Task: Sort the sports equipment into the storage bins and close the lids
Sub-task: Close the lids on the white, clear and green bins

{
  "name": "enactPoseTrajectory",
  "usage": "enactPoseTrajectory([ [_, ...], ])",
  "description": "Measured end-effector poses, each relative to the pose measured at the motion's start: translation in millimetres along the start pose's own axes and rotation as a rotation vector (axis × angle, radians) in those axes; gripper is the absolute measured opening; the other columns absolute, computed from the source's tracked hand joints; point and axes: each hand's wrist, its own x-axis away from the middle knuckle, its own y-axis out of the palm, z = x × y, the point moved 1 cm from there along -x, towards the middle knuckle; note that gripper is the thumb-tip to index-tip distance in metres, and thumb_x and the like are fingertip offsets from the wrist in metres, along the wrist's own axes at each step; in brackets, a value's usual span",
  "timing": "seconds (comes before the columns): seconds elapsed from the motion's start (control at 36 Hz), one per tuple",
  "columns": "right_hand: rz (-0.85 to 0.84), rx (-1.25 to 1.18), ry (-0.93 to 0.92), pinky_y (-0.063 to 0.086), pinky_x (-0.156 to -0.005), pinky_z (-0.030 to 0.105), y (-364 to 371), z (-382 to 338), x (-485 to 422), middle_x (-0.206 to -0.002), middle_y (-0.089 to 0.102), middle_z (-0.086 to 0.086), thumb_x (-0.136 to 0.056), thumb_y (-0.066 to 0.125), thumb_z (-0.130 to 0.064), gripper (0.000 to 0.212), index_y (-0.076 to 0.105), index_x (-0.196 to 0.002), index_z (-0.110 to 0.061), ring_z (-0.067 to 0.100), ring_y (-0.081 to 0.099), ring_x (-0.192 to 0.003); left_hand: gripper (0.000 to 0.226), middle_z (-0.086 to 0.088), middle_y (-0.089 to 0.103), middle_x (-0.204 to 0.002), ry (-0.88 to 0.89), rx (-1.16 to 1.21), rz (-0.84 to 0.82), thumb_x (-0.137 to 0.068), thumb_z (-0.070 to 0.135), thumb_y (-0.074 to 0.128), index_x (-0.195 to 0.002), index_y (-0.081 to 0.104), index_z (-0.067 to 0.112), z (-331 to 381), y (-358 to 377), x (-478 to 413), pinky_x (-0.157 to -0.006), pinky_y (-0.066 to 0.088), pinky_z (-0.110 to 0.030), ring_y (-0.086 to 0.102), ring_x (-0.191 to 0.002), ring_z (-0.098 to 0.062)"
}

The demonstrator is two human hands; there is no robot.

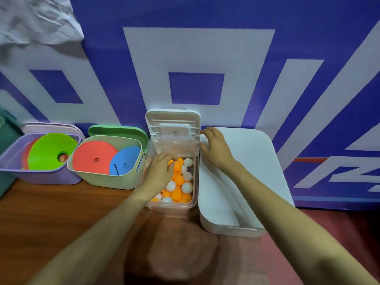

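Two bare forearms reach forward from the bottom edge, with a blurred pink-brown shape between them that cannot be made out. The left grip [159,171] hangs palm down inside the clear rectangular plastic bin [170,206], just above the heap of orange and white table-tennis balls [178,179] that fills it. Its fingers curve over one orange ball [171,162] at the far end of the heap. It is too blurred to tell whether they grasp the ball or only touch it.

The bin's white hinged lid [172,122] stands upright at the far end, its underside facing the camera. The right grip [216,150] is released, its fingers spread and lightly bent, with the fingertips touching the lid's right edge. Its palm hovers over the closed white rounded storage bin [242,171], which stands just right of the clear one.

All the bins sit on the brown wooden desk [51,212] against a blue and white patterned banner [195,58]. Left of the clear bin, a pale sage open bin [102,182] holds a coral flat disc [92,157] and a blue flat disc [125,159]. Further left, a lilac open bin [41,177] holds a lime-green flat disc [51,149].
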Motion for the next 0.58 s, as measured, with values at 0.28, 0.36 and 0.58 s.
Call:
enactPoseTrajectory([
  [0.28, 0.031, 0.335, -0.232, 0.032, -0.103, 0.040, 35.6, -74.1, -73.7, -0.141, 0.040, 0.014, -0.086, 0.056, -0.009, 0.046, 0.047, -0.131, -0.009, 0.030, 0.034, -0.132, 0.035, -0.014, 0.047, -0.127, -0.346, -0.258, -0.180, -0.094, 0.016, 0.044, -0.128, 0.046, 0.009, -57.6, -37.4, 26.9, -0.087, 0.041, -0.041, 0.050, -0.114, -0.034],
  [0.36, 0.002, 0.364, -0.167, 0.032, -0.105, 0.040, 47.2, -80.6, -84.6, -0.142, 0.039, 0.011, -0.088, 0.053, -0.009, 0.049, 0.042, -0.135, -0.013, 0.028, 0.033, -0.132, 0.034, -0.018, 0.049, -0.126, -0.430, -0.242, -0.226, -0.095, 0.016, 0.043, -0.126, 0.040, 0.003, -64.2, -32.4, 30.3, -0.083, 0.041, -0.041, 0.052, -0.112, -0.037],
  [0.58, 0.068, 0.482, -0.003, 0.033, -0.098, 0.050, 55.3, -93.6, -97.8, -0.134, 0.044, 0.009, -0.089, 0.049, -0.006, 0.040, 0.044, -0.128, -0.014, 0.028, 0.037, -0.125, 0.027, -0.019, 0.059, -0.118, -0.477, -0.197, -0.224, -0.100, 0.015, 0.034, -0.120, 0.044, 0.001, -81.7, -28.1, 32.1, -0.081, 0.043, -0.038, 0.056, -0.108, -0.035],
])
